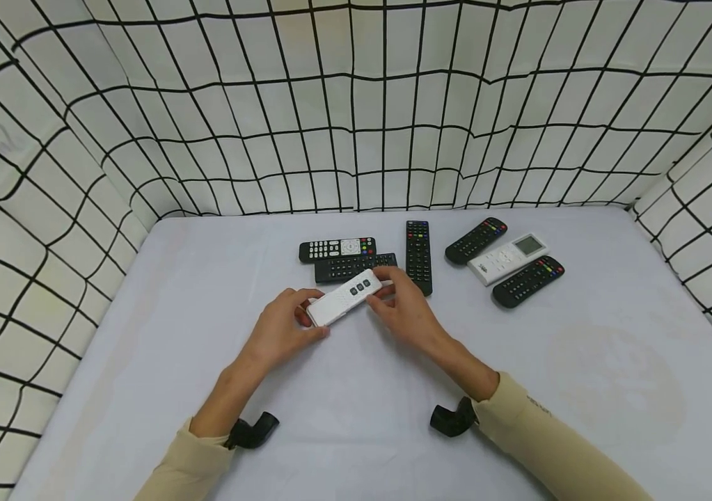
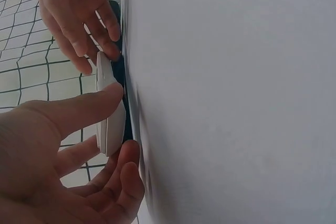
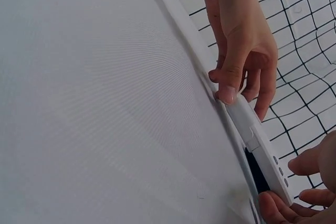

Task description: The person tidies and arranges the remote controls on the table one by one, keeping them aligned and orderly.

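Left fingers [image 1: 310, 337] and right fingers [image 1: 382, 310] clamped on white remote [image 1: 338, 300] (sleeve lettering [image 1: 539, 406] unreadable).

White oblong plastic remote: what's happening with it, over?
Left hand grips one end; right hand at the other, grip unclear. White remote, buttons upward. Black oblong button-covered remote just beyond; nothing visibly blocking.
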